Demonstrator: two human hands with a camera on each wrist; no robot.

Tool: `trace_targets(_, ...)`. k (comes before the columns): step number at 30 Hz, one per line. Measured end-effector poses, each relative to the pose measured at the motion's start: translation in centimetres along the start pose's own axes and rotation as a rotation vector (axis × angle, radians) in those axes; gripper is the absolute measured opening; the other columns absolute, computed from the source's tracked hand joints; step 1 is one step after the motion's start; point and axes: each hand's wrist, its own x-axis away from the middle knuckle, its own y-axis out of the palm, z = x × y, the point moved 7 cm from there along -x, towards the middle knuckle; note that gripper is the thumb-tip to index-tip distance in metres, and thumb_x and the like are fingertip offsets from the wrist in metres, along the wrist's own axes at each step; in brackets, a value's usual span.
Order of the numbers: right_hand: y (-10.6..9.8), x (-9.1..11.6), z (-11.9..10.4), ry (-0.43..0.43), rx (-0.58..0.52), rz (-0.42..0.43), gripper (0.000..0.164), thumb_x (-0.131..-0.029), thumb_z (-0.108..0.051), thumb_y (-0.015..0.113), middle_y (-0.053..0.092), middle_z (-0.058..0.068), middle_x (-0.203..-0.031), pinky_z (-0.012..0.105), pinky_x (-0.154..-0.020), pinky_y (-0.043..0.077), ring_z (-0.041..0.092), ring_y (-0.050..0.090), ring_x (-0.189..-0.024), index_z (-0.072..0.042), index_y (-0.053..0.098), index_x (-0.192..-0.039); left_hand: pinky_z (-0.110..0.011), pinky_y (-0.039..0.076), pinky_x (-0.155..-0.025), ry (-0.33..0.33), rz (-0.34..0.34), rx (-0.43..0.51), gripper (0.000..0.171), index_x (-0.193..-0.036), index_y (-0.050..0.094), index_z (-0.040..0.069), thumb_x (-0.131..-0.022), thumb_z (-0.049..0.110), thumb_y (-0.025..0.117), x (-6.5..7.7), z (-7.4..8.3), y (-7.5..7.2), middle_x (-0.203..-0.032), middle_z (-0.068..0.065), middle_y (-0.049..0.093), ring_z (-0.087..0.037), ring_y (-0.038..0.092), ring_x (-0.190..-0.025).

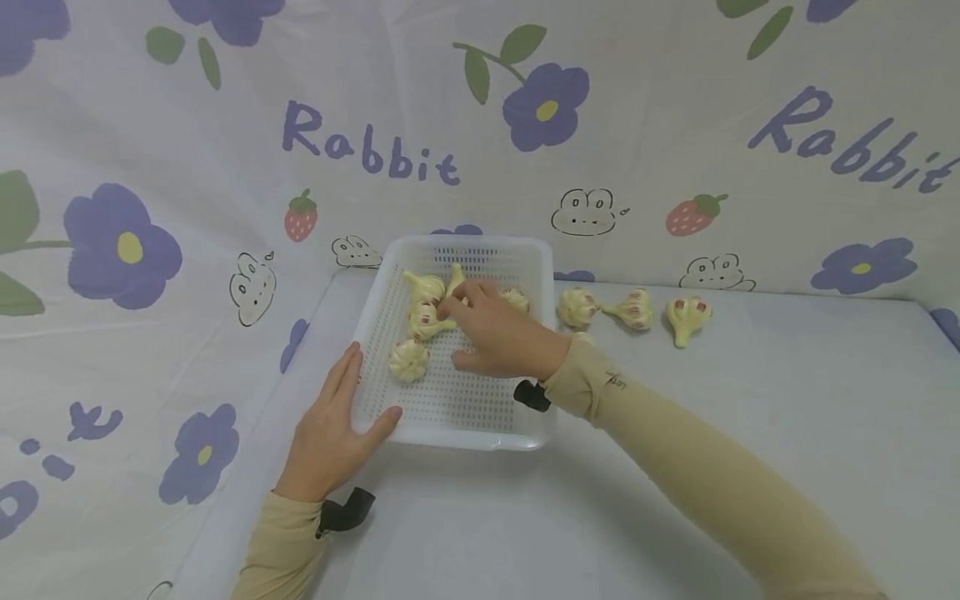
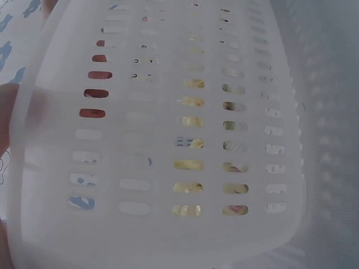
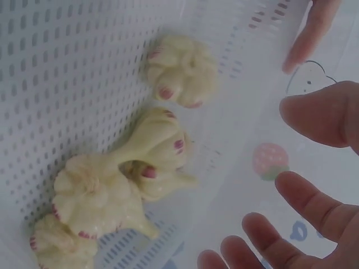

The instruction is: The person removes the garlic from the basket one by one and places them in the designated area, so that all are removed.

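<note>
Left hand [image 1: 328, 437]: unclenched, touching white perforated basket [image 1: 465, 439]
Right hand [image 1: 504, 333]: spread, grasping nothing
Garlic bulbs [image 1: 408, 361]: inside (others beside it)

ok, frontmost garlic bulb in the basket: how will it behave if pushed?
The frontmost garlic bulb would probably wobble rather than roll smoothly, given its lobed sides. Its smooth-looking surface may be slippery. The raised wall of the basket would likely stop it.

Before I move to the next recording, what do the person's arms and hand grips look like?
The left-hand grip and right-hand grip are bare. The left sleeve and right sleeve are beige; a small, hard-to-read dark marking sits near the right cuff. A black attachment sticks out at each cuff.
</note>
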Motion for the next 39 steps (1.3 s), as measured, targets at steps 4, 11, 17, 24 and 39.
trace_targets(4, 0.7, -0.7, -0.4, -0.002, -0.008, -0.016, 0.049, -0.092, -0.018, 0.075, 0.048, 0.015, -0.141, 0.040, -0.102, 0.053, 0.031, 0.042, -0.128, -0.006, 0.058, -0.137, -0.058, 0.046, -0.112, 0.008, 0.006, 0.000, 0.094, -0.163, 0.029, 0.000, -0.093, 0.045, 0.072, 0.0, 0.1, -0.1, -0.171, -0.013, 0.029, -0.038, 0.042, -0.150)
trace_targets(11, 1.9, -2.2, -1.3, -0.064, -0.025, 0.008, 0.048, -0.093, -0.020, 0.075, 0.048, 0.017, -0.140, 0.042, -0.102, 0.052, 0.032, 0.046, -0.120, -0.005, 0.056, -0.135, -0.059, 0.046, -0.112, 0.005, 0.005, 0.000, 0.094, -0.163, 0.029, 0.001, -0.092, 0.046, 0.072, 0.0, 0.0, -0.1, -0.171, -0.012, 0.029, -0.038, 0.041, -0.150)
trace_targets(17, 2.7, -3.1, -1.6, -0.061, -0.038, -0.009, 0.052, -0.094, -0.021, 0.076, 0.046, 0.019, -0.141, 0.043, -0.101, 0.053, 0.034, 0.046, -0.119, -0.005, 0.055, -0.138, -0.059, 0.048, -0.110, -0.002, -0.007, -0.009, 0.094, -0.163, 0.028, 0.001, -0.093, 0.047, 0.071, 0.0, 0.0, 0.1, -0.171, -0.013, 0.028, -0.038, 0.043, -0.149)
trace_targets(24, 3.8, -4.1, -1.4, -0.033, -0.097, -0.029, 0.056, -0.092, -0.018, 0.078, 0.045, 0.020, -0.143, 0.045, -0.101, 0.053, 0.035, 0.046, -0.122, -0.005, 0.054, -0.141, -0.058, 0.049, -0.109, 0.002, 0.002, -0.010, 0.094, -0.163, 0.030, 0.001, -0.092, 0.047, 0.072, 0.0, 0.1, -0.1, -0.171, -0.013, 0.029, -0.038, 0.044, -0.148)
trace_targets(39, 6.4, -5.9, -1.5, 0.013, -0.043, -0.101, 0.056, -0.093, -0.023, 0.075, 0.046, 0.015, -0.145, 0.041, -0.108, 0.049, 0.028, 0.043, -0.128, -0.013, 0.053, -0.144, -0.059, 0.049, -0.109, 0.015, 0.024, -0.002, 0.094, -0.162, 0.031, 0.001, -0.091, 0.046, 0.073, 0.2, 0.3, -0.3, -0.170, -0.012, 0.031, -0.037, 0.044, -0.149)
